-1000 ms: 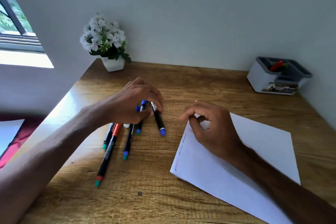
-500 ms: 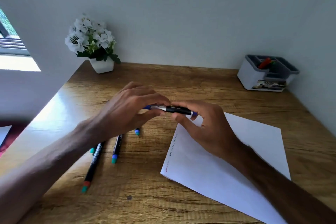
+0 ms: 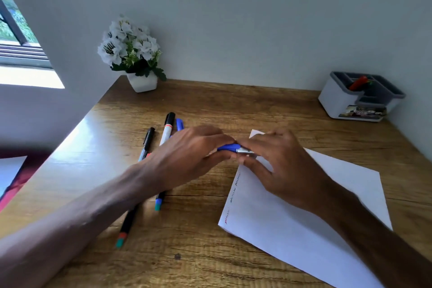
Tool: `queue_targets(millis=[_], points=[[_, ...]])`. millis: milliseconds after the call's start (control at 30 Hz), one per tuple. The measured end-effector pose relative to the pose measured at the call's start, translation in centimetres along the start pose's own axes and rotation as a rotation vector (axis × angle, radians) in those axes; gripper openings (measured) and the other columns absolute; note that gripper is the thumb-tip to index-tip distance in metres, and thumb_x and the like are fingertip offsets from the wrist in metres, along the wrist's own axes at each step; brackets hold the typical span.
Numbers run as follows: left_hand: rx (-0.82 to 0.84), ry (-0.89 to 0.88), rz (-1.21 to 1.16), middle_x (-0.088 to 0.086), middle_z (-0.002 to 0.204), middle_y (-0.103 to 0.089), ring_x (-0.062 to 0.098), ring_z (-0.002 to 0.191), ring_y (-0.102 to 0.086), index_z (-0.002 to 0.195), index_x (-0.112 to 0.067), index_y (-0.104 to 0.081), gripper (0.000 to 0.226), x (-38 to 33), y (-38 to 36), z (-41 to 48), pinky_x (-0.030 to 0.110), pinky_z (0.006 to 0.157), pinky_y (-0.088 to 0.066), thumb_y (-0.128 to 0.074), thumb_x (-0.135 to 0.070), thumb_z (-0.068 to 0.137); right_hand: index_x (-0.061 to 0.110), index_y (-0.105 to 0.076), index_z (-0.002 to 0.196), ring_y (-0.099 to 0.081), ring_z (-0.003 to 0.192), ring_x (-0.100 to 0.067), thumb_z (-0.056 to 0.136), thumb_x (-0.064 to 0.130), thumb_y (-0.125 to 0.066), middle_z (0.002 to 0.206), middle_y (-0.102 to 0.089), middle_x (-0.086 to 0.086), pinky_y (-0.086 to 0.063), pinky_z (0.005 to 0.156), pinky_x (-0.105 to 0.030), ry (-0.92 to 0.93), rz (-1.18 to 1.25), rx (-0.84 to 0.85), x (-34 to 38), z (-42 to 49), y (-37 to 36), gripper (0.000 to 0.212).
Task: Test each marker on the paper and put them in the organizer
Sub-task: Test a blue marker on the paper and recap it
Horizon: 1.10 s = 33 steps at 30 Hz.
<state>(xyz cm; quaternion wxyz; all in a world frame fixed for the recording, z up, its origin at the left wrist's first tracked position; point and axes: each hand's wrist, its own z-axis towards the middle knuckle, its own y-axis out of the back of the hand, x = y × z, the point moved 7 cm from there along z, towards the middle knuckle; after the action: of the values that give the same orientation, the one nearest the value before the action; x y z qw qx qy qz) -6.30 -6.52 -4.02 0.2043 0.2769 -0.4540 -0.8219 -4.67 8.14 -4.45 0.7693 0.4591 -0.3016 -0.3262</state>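
Note:
Both hands grip one blue-capped marker [image 3: 230,148] level above the paper's left edge. My left hand [image 3: 187,159] pinches the blue cap end; my right hand [image 3: 280,161] covers the barrel, of which only a silver band shows. The white paper [image 3: 292,222] lies at the right, with short red and dark scribbles along its left edge. Several other markers [image 3: 167,132] lie on the wooden desk at the left, partly hidden under my left forearm. The grey-and-white organizer [image 3: 339,103] stands at the far right corner with a red marker [image 3: 357,83] in it.
A white pot of white flowers [image 3: 133,54] stands at the back left against the wall. A window is at the far left. The desk's left edge drops off beside the markers. Another white sheet [image 3: 9,170] lies lower left, off the desk.
My left hand picked a blue-capped marker from the group and brought it to my right hand, which came up off the paper and took its other end. The view has shifted.

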Motion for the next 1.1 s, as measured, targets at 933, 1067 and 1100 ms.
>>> queue_targets(millis=[933,1067,1100], points=[[0.022,0.123,0.134,-0.01,0.093,-0.053,0.001,0.071,-0.045,0.125,-0.013,-0.053,0.038,0.3,0.8,-0.1,0.015,0.066,-0.037,-0.037,-0.039,0.103,0.026,-0.05,0.106,-0.051,0.058,-0.006,0.106,0.014,-0.042,0.072,-0.065,-0.002,-0.038,0.056,-0.022,-0.278,0.473,-0.021,-2.8,-0.4,1.2,0.014],[0.056,0.128,-0.011,-0.009,0.097,-0.058,-0.006,0.081,-0.054,0.122,-0.022,-0.046,0.018,0.5,0.1,-0.2,0.018,0.063,-0.042,-0.044,-0.032,0.106,0.009,-0.069,0.096,-0.059,0.078,-0.021,0.092,-0.021,-0.029,0.093,-0.074,-0.017,-0.05,0.061,-0.027,-0.37,1.198,-0.133,-4.6,-0.1,1.7,0.05],[0.05,0.134,-0.062,-0.01,0.095,-0.058,0.0,0.081,-0.055,0.119,-0.024,-0.047,0.015,0.6,-0.1,-0.3,0.021,0.066,-0.044,-0.044,-0.031,0.106,0.009,-0.071,0.101,-0.062,0.082,-0.022,0.09,-0.023,-0.028,0.097,-0.074,-0.018,-0.053,0.063,-0.027,-0.401,1.323,-0.144,-5.0,-0.1,1.6,0.054]])
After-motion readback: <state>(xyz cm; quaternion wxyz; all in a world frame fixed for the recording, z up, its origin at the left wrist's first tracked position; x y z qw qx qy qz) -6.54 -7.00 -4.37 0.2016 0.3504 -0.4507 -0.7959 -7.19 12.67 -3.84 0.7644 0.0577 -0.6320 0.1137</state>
